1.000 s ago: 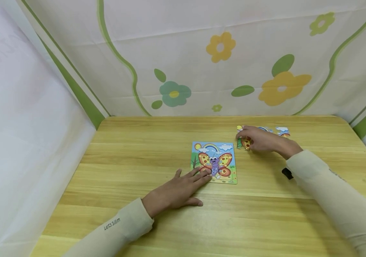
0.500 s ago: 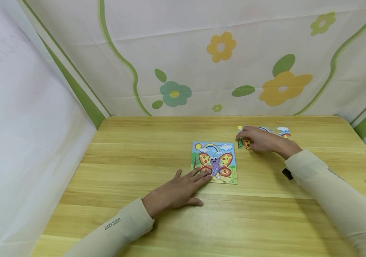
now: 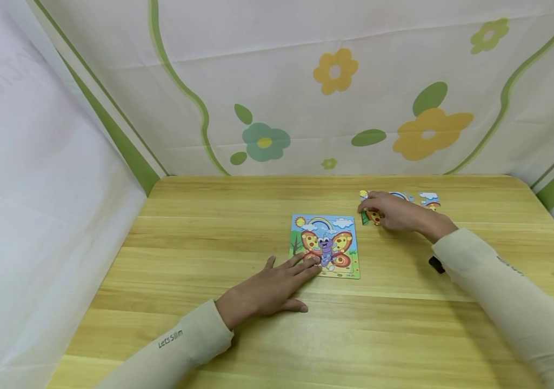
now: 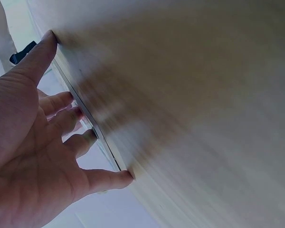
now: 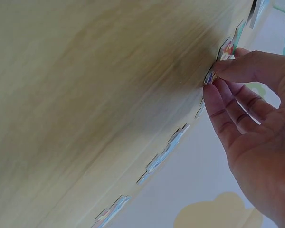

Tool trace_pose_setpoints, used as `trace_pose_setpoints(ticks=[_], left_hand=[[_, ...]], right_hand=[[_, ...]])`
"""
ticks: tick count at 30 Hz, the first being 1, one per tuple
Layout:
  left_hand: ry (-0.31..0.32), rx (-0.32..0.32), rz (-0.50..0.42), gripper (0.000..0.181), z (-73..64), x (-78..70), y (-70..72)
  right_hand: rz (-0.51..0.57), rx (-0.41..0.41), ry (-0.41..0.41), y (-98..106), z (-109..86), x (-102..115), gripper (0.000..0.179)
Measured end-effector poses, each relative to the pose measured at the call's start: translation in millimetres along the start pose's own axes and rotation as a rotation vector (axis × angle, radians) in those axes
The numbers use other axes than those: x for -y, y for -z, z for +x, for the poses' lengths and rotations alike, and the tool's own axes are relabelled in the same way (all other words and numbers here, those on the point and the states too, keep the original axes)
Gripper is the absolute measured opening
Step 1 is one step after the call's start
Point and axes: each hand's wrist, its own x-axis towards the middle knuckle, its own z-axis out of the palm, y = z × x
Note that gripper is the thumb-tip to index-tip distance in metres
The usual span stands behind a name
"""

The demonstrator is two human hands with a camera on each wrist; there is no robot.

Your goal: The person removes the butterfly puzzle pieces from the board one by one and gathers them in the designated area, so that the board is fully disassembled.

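A square butterfly picture board lies on the wooden table in the head view. My left hand spreads its fingers over the board's lower left corner, fingertips resting on it and thumb on the wood. The left wrist view shows the board's thin edge under those fingers. Farther back on the right, my right hand pinches among flat jigsaw pieces, next to a green, red and yellow jigsaw piece. In the right wrist view, thumb and fingertips close on a jigsaw piece low at the tabletop; much of it is hidden.
Behind the right hand lie a sun piece and a rainbow piece. A cloud piece is to their right. A small black object shows beside the right sleeve. A white flowered cloth hangs along the table's back edge.
The green, red and yellow piece by my right fingers has shifted very slightly, with its lower edge now a little farther back. My left hand and the board stay in place.
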Motion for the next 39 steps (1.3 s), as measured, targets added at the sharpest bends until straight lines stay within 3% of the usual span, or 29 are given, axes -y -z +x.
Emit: trace_pose_setpoints(ticks=[29,39], left_hand=[[0.0,-0.004,0.026,0.082,-0.1,0.3,-0.4],[-0.001,-0.006,0.074,0.082,1.8,0.3,-1.5]], right_hand=[[0.008,0.001,0.007,2,-1.7,1,0.054],[0.002,-0.018,0.017,6,-0.2,16,0.049]])
